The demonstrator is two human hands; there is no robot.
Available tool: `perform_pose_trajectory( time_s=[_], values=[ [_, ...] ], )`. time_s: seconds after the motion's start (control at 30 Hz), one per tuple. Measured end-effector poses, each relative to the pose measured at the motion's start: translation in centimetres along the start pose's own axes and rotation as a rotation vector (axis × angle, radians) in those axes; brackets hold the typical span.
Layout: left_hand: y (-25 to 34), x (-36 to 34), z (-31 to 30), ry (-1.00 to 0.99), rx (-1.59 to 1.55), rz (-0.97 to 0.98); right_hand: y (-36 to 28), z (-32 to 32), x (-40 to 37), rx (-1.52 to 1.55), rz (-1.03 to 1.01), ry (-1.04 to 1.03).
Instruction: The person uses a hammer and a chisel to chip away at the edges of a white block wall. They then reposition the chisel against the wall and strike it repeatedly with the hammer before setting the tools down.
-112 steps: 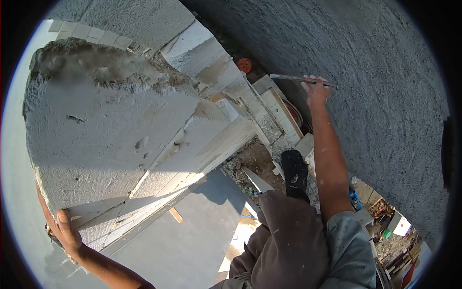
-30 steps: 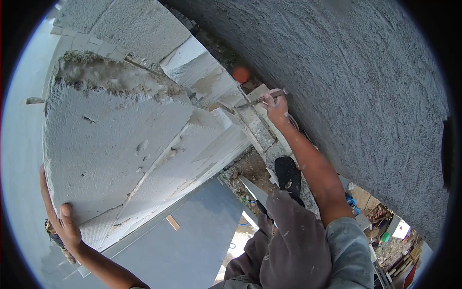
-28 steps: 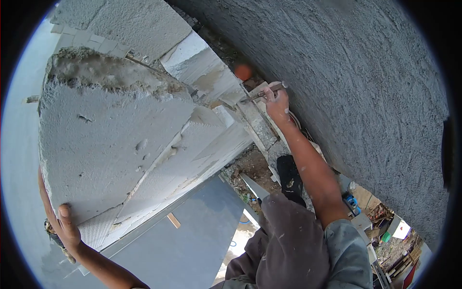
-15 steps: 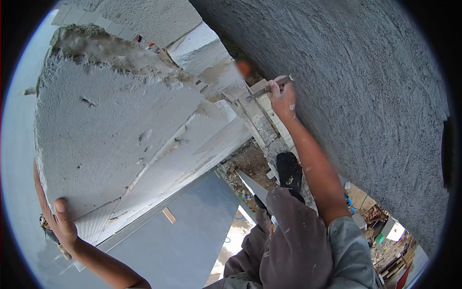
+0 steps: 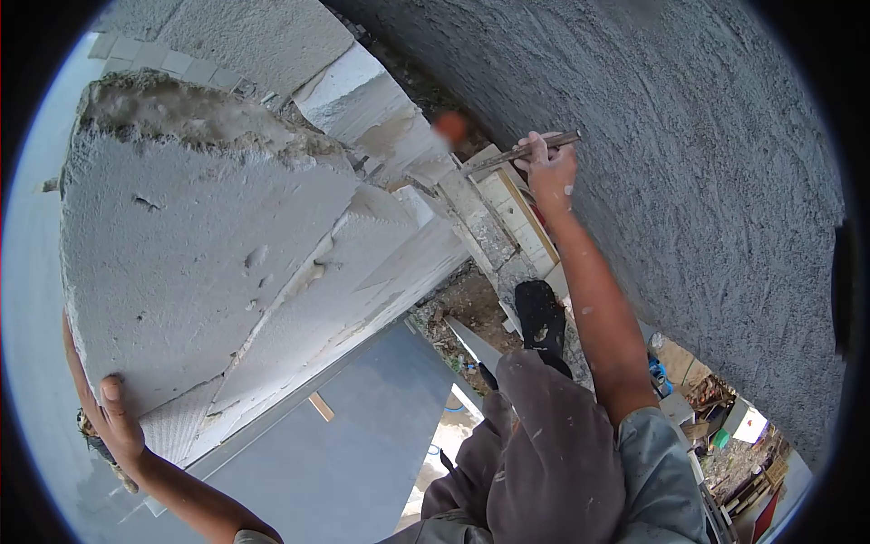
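Observation:
My left hand (image 5: 118,422) grips the lower left edge of a white block wall (image 5: 213,236), thumb on its face and fingers partly hidden behind the edge. Rough grey mortar (image 5: 195,118) lies along the wall's upper rim. In my right hand (image 5: 551,168) is a slim, dark, rod-like tool (image 5: 494,161), gripped near its upper end. The tool slants down left towards a narrow masonry ledge (image 5: 489,231) beside the white blocks; I cannot make out whether its far end touches them.
A rough grey wall (image 5: 689,172) rises close on the right. Below me are a black shoe (image 5: 541,313), a saw-like blade (image 5: 471,344) and a smooth grey surface (image 5: 335,417) with a small wood strip (image 5: 321,406). Debris (image 5: 734,453) lies lower right. An orange patch (image 5: 450,125) is blurred.
My right hand has moved slightly up and right with the rod-like tool, and more of the tool shows. The left hand keeps its hold. The view has shifted a little.

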State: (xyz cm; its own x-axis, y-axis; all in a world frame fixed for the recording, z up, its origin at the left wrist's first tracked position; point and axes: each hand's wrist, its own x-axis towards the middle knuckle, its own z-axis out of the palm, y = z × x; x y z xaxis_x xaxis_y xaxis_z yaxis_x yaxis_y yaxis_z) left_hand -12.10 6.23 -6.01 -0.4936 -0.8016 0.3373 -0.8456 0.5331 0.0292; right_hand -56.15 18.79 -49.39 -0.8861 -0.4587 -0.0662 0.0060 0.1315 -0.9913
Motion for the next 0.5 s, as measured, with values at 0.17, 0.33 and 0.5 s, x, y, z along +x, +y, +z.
perform_pose_trajectory(
  time_s=[0.17,0.33,0.5],
  values=[
    [-0.1,0.4,-0.1,0.003,0.042,0.065,3.7,1.9,0.2,-0.128,-0.053,0.022],
    [-0.2,0.3,0.0,-0.001,0.014,0.026,-2.2,0.3,-1.3,0.092,-0.005,-0.009],
    [0.0,0.3,0.0,0.022,0.005,0.056,3.1,2.1,-0.4,0.09,0.055,0.007]
  ],
)
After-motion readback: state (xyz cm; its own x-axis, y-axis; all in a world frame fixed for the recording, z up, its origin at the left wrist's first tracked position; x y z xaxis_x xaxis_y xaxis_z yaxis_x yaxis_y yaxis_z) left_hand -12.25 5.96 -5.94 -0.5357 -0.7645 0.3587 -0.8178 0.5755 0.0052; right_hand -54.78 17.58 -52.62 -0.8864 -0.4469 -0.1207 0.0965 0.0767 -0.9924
